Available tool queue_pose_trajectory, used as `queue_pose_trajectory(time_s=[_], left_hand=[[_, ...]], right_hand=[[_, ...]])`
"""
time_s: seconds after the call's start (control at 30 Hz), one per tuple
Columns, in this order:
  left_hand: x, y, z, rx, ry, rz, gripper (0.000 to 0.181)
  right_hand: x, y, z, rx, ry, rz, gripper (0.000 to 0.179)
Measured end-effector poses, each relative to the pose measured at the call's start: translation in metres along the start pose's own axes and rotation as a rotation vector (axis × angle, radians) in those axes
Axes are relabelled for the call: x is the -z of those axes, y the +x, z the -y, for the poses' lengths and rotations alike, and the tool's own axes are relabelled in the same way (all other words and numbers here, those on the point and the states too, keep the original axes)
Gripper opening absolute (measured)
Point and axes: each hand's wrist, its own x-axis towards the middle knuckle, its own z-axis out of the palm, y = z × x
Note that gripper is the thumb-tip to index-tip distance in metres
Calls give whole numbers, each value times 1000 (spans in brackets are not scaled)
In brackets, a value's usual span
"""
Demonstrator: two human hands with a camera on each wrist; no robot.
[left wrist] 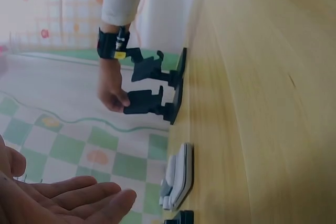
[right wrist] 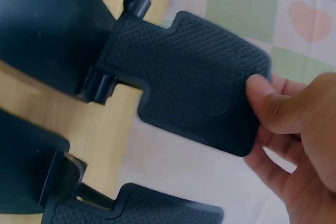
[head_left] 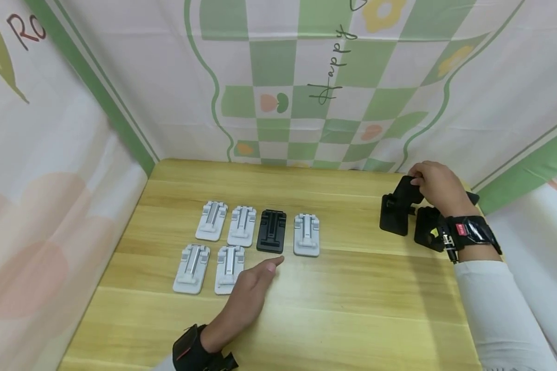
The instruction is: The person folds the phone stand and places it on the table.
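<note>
At the table's right end my right hand (head_left: 438,188) pinches the edge of the raised plate of an unfolded black phone stand (right wrist: 194,72), thumb on the ridged face and fingers behind. The stand's base rests on the table. Beside it stands a second unfolded black phone stand (head_left: 427,229), partly hidden by the wrist. My left hand (head_left: 250,293) is over the near middle, index finger extended below a folded black phone stand (head_left: 271,232). In the head view it overlaps a corner of a folded white phone stand (head_left: 227,268). The left wrist view shows straight, empty fingers (left wrist: 84,195).
Several folded white phone stands lie flat in two rows on the left; one white stand (head_left: 306,237) lies just right of the folded black one. The wooden table (head_left: 352,309) meets a printed green-and-white curtain (head_left: 315,139) along its back edge, with more cloth at both sides.
</note>
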Motion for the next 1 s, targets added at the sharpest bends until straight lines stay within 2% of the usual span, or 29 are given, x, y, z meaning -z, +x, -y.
queue_pose_trajectory(time_s=[0.2,0.33,0.4,0.5,0.6,0.67,0.77,0.83,1.0], left_hand=[[-5,2,-3,-14,-54,44,57],[-7,4,-6,-43,-126,63,59],[-7,6,-7,-61,-186,64,58],[-11,9,-10,-89,-310,50,57],[-16,13,-14,-78,-438,49,56],[-20,16,-18,-47,-507,60,58],[-25,20,-23,18,-597,89,59],[-26,23,-25,64,-640,108,59],[-24,26,-28,166,-712,141,54]], right_hand=[[1,2,-6,28,9,51,26],[14,-2,12,87,-14,-32,23],[25,-6,34,123,-20,-107,19],[41,-12,80,203,-3,-219,13],[50,-20,127,305,47,-304,9],[53,-27,155,380,76,-340,9],[56,-39,190,482,131,-353,13],[58,-46,209,539,159,-330,17],[54,-61,237,614,166,-247,15]])
